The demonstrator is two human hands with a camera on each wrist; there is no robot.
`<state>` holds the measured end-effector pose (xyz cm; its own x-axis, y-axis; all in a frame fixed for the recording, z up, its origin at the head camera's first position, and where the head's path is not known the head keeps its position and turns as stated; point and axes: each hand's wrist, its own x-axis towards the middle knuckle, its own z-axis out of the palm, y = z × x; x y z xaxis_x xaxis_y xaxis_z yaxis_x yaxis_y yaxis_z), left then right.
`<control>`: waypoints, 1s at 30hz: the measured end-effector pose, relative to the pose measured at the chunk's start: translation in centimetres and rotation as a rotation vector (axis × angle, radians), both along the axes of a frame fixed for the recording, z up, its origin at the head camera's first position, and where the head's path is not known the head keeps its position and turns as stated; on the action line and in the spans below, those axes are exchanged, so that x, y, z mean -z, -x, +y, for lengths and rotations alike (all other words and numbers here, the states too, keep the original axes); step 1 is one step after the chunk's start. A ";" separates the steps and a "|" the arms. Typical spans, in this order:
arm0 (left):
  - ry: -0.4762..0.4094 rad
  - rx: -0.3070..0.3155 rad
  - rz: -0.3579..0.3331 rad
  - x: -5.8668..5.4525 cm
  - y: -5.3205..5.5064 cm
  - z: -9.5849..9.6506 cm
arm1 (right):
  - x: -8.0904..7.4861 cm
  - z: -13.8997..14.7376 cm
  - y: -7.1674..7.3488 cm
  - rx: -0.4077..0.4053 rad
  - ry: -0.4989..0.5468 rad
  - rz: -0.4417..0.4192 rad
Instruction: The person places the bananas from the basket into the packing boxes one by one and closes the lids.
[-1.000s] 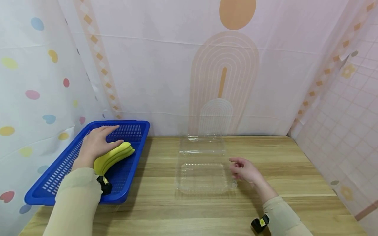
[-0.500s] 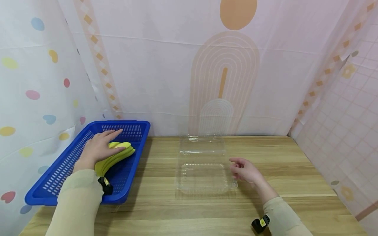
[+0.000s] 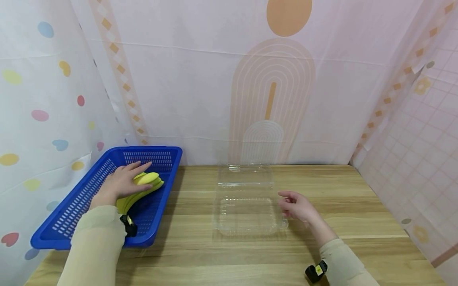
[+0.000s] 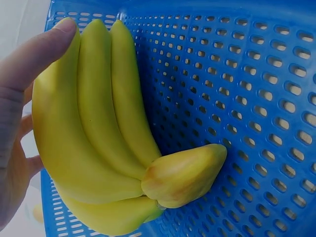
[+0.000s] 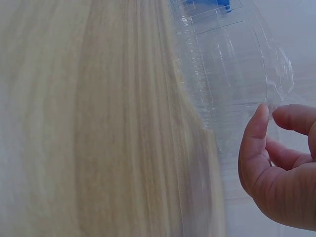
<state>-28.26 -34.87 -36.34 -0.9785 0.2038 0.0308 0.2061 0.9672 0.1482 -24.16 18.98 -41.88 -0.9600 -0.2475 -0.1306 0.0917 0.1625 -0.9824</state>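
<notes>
In the head view my left hand [image 3: 119,183] lies over a bunch of yellow bananas [image 3: 137,197] inside a blue basket [image 3: 162,208]. Its fingers are spread, and the thumb stretches across the fruit. The left wrist view shows the thumb [image 4: 42,54] against the tip of one banana in the bunch [image 4: 98,113], other fingers partly hidden behind it. My right hand [image 3: 297,205] is at the right edge of a clear plastic clamshell container [image 3: 247,234], whose lid stands raised at the back. In the right wrist view, thumb and forefinger pinch the rim of the container [image 5: 232,69].
The wooden table [image 3: 186,258] carries the basket at the left and the container at the middle. A patterned cloth [image 3: 200,99] hangs behind the table, with more cloth at both sides. The basket's raised rim surrounds the bananas.
My left hand has moved slightly right and down over the bananas, its thumb now farther across them. The right hand and the container stay where they were.
</notes>
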 end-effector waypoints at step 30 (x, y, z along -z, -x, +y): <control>-0.127 0.064 0.035 0.2 0.0 0.0 | 0.3 0.1 0.2 0.006 -0.024 0.009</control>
<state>-28.23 -34.91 -36.54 -0.9616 0.2576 0.0943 0.2736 0.9260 0.2600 -24.39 19.12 -42.19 -0.9627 -0.2387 -0.1276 0.0837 0.1860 -0.9790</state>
